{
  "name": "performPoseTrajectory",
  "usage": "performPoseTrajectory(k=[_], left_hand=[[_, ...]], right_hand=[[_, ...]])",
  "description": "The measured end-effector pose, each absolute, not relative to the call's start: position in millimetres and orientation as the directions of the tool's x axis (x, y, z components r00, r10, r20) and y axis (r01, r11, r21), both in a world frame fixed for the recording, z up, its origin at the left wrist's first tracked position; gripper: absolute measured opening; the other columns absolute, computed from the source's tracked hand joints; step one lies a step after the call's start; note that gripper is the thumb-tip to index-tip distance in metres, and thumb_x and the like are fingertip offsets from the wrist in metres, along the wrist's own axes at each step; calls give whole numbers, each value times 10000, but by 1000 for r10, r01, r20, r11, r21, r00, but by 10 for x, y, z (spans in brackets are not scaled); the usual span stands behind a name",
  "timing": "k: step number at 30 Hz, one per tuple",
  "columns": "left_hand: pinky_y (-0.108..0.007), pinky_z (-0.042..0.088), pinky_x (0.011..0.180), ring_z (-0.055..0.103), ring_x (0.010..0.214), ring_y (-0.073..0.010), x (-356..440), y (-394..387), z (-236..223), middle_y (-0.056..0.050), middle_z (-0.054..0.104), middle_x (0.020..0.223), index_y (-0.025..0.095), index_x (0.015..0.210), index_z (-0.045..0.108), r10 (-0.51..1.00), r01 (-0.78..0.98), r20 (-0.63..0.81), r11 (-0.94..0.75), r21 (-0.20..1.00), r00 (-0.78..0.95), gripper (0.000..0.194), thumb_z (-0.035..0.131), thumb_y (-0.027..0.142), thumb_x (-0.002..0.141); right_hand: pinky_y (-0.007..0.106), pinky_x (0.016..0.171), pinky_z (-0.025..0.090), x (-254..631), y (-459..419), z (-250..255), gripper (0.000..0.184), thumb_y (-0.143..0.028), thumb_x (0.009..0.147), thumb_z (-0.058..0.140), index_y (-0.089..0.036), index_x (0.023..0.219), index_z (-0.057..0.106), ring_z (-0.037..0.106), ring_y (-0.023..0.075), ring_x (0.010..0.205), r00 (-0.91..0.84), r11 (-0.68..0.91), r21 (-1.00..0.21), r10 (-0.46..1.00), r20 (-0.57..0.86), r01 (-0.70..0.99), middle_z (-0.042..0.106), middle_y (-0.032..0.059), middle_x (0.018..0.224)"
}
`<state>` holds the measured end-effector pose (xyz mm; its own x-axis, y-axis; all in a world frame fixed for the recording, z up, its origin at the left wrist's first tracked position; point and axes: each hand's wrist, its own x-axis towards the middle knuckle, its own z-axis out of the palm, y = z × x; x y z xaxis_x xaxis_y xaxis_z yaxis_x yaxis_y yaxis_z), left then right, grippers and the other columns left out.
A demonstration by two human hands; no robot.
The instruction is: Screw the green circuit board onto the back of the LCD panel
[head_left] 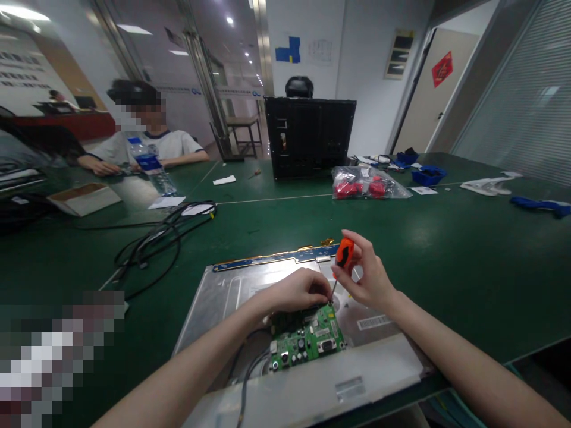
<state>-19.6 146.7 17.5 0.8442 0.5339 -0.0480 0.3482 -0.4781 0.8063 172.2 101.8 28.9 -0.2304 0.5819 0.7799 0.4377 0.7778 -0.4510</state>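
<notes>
My right hand (368, 276) grips the orange-and-black handle of a screwdriver (345, 252), which leans with its thin shaft pointing down. The shaft's tip meets the upper right corner of a green circuit board (307, 342). Beside that tip, my left hand (306, 289) is closed with its fingers curled together; whatever they pinch, if anything, is hidden. The board lies on the silver metal back of a flat display panel (370, 362). Along the panel's far edge runs a narrow blue board strip (267, 260). Dark cables (244, 380) run from the green board's left side.
Coiled black cables (167, 229) lie on the green table (446, 255) at left, near a water bottle (153, 168) and an open box (84, 199). Further back are a black monitor housing (311, 137), a plastic bag of red parts (368, 184) and a seated person (178, 145).
</notes>
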Motion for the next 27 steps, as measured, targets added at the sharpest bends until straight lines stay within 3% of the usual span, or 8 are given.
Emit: performPoseTrajectory(k=[27], left_hand=[[-215, 460, 715, 623, 744, -144, -193, 1460, 151, 0, 699, 805, 139, 871, 733, 538, 331, -51, -438, 836, 841, 156, 645, 29, 803]], right_hand=[[219, 470, 495, 1746, 1004, 281, 644, -204, 940, 538, -238, 1507, 234, 570, 122, 526, -282, 774, -421, 585, 760, 472, 608, -19, 761]])
